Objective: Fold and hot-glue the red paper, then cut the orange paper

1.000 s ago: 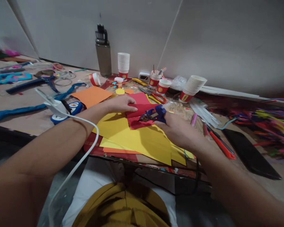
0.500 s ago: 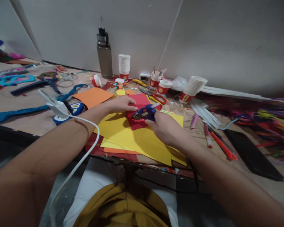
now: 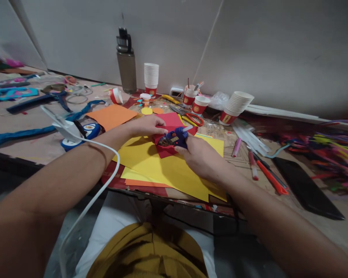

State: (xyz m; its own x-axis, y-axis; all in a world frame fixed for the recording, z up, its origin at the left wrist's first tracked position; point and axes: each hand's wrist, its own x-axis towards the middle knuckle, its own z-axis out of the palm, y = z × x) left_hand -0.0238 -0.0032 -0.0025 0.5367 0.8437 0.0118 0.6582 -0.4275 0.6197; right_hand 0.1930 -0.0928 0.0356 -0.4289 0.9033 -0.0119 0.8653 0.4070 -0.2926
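My right hand point(image 3: 201, 154) is wrapped round a dark blue hot glue gun point(image 3: 175, 138), and a whitish glue stick pokes out of its back end. The gun's nozzle points left, just over a piece of red paper point(image 3: 166, 151). With bent fingers, my left hand point(image 3: 147, 126) pinches the red paper at its left side; part of the grip is hidden. Beneath lie sheets of yellow paper point(image 3: 150, 162), with an orange sheet point(image 3: 111, 116) to the left.
Behind the paper are scissors point(image 3: 188, 117), a stack of paper cups point(image 3: 151, 79), a second cup stack point(image 3: 236, 108) and a tall bottle point(image 3: 126, 71). Markers and a black phone point(image 3: 309, 189) lie at right. A white cable point(image 3: 116, 162) crosses my left forearm.
The whole view has shifted slightly. My hands, the glue gun and the red paper keep nearly the same places relative to each other.
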